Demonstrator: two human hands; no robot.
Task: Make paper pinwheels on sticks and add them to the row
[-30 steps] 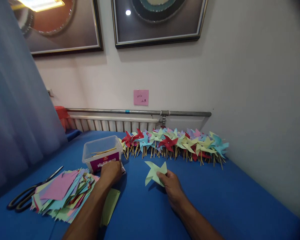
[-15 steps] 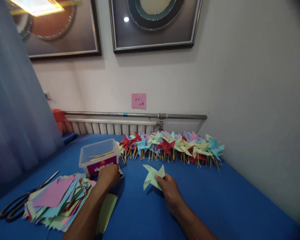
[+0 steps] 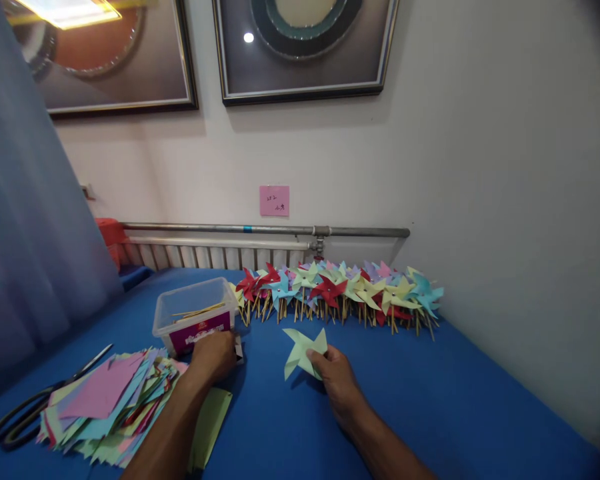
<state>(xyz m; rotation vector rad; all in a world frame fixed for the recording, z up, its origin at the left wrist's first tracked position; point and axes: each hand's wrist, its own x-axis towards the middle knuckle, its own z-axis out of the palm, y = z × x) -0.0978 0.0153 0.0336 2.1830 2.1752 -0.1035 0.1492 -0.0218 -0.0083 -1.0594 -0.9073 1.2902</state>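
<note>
My right hand (image 3: 334, 375) pinches a pale green folded paper pinwheel head (image 3: 301, 350) just above the blue table (image 3: 445, 400). My left hand (image 3: 213, 357) rests knuckles-up at the front of a clear plastic box (image 3: 193, 312) that holds thin wooden sticks (image 3: 200, 310). Its fingers curl over a small white item (image 3: 239, 349), and whether they grip it is hidden. A yellow-green sheet (image 3: 211, 417) lies under my left forearm.
A long row of finished coloured pinwheels on sticks (image 3: 340, 292) lines the back of the table below a radiator pipe (image 3: 265, 230). A fanned stack of coloured paper squares (image 3: 105, 400) and black scissors (image 3: 25, 410) lie at the left. A wall bounds the right side.
Both hands stay almost where they were. My head has turned a little, so everything sits slightly further left in view.
</note>
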